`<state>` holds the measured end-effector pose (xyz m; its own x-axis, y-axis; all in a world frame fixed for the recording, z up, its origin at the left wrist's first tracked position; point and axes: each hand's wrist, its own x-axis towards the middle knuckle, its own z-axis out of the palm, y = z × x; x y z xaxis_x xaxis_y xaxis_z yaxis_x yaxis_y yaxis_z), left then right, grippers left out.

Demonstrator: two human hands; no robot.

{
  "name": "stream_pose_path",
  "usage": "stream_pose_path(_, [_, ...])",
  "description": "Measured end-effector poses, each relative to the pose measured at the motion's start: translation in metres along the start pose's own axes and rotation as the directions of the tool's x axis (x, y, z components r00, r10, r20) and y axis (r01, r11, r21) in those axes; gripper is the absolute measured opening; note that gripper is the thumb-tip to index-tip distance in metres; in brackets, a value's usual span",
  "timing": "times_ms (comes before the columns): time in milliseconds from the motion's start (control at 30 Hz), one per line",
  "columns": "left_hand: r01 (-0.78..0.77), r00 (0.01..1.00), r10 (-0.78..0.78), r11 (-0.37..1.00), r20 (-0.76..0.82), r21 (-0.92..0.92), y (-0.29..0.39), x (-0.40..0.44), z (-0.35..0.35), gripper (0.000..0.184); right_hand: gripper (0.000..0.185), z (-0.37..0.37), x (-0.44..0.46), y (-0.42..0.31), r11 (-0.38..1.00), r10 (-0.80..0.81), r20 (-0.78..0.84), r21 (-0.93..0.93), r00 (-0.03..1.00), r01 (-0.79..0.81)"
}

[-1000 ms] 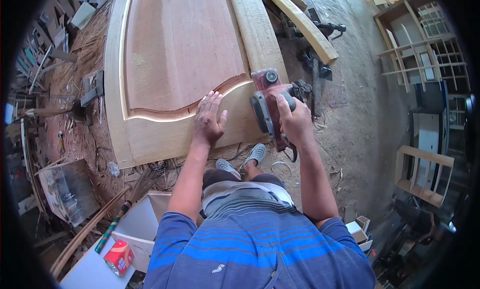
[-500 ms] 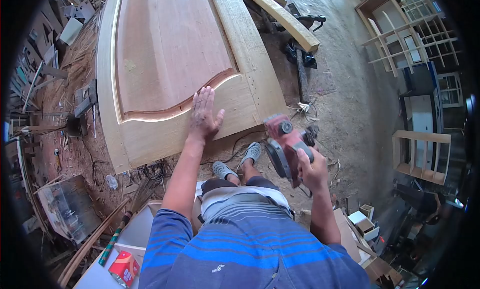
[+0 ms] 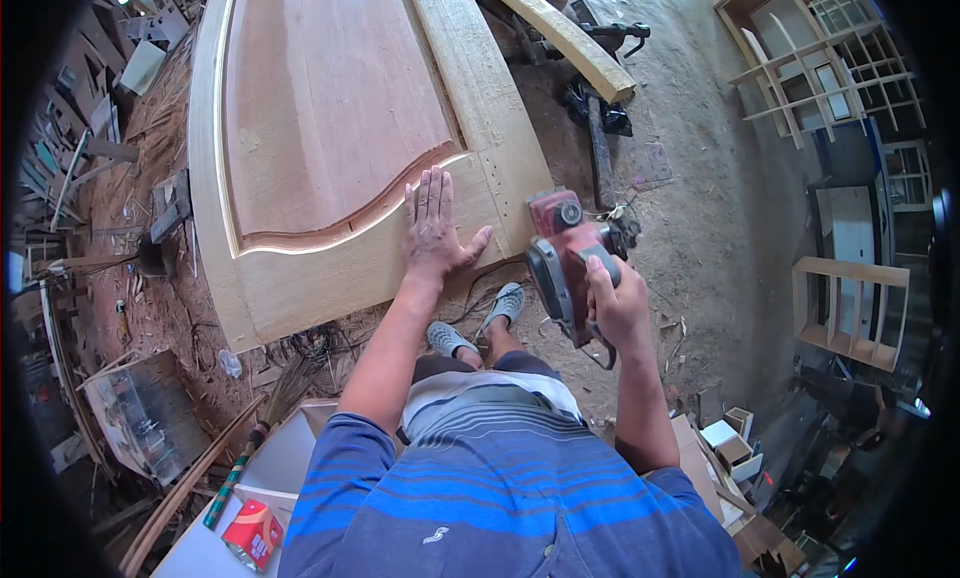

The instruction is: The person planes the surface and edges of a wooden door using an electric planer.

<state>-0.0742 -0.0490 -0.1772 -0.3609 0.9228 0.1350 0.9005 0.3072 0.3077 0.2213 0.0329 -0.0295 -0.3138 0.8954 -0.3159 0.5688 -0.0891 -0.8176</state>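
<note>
A wooden door panel (image 3: 340, 108) with a curved, grooved inner edge lies in front of me, its near end toward my feet. My left hand (image 3: 435, 228) rests flat on the bottom rail by the curved groove, fingers stretched out. A red and grey power planer (image 3: 570, 263) is in my right hand (image 3: 617, 303), whose fingers wrap round its handle. The tool is held off the right corner of the door, over the floor side. A cord loops down at its rear end.
A curved wooden piece (image 3: 560, 33) juts out beyond the door. Cables and sticks lie near the door's near end. A white box with a red can (image 3: 252, 534) is at lower left. Wooden frames (image 3: 850, 313) stand at the right.
The planer has come off the door's right corner to the right, dipped toward me, then risen a little. My left hand has shifted right along the bottom rail.
</note>
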Motion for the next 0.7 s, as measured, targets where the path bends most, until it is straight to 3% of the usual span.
stream_pose_path(400, [0.038, 0.997, -0.037, 0.999, 0.061, -0.015, 0.003, 0.005, -0.01, 0.129, 0.047, 0.033, 0.08, -0.061, 0.999, 0.019, 0.08, 0.037, 0.997, -0.022])
stream_pose_path(700, [0.048, 0.994, -0.042, 0.997, 0.1, -0.058, 0.005, 0.008, -0.021, 0.125, 0.059, 0.075, 0.163, -0.097, 0.995, -0.097, 0.015, -0.004, 0.995, 0.097])
